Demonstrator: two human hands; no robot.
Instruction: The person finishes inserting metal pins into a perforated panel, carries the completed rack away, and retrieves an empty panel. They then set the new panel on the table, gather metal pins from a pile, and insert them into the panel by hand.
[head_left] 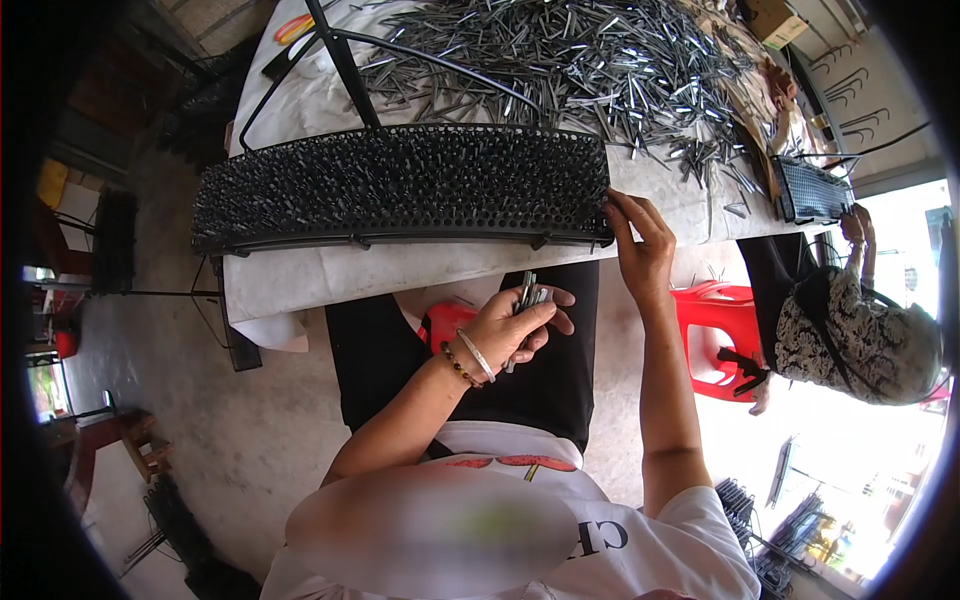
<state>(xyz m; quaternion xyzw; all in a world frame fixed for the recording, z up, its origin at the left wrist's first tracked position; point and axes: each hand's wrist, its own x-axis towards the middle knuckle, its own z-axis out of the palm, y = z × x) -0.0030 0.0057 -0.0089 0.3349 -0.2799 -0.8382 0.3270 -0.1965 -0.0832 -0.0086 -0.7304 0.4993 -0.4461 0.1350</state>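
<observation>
My left hand (515,330), with bracelets at the wrist, is closed around a small bundle of short metal strips (530,290) above my lap. My right hand (643,245) reaches up to the right end of a long black perforated rack (400,185). Its thumb and index finger come together at the rack's edge; whether a strip is between them cannot be seen. Many of the rack's holes are filled with upright dark pieces, while a row of open holes runs along the near side. Behind the rack lies a large loose pile of metal strips (590,65).
A white-covered table (300,285) carries the rack and its black metal frame (345,75). At right, another person (850,325) works at a smaller rack (812,190). A red stool (710,335) stands between us. Yellow-handled scissors (293,28) lie far left.
</observation>
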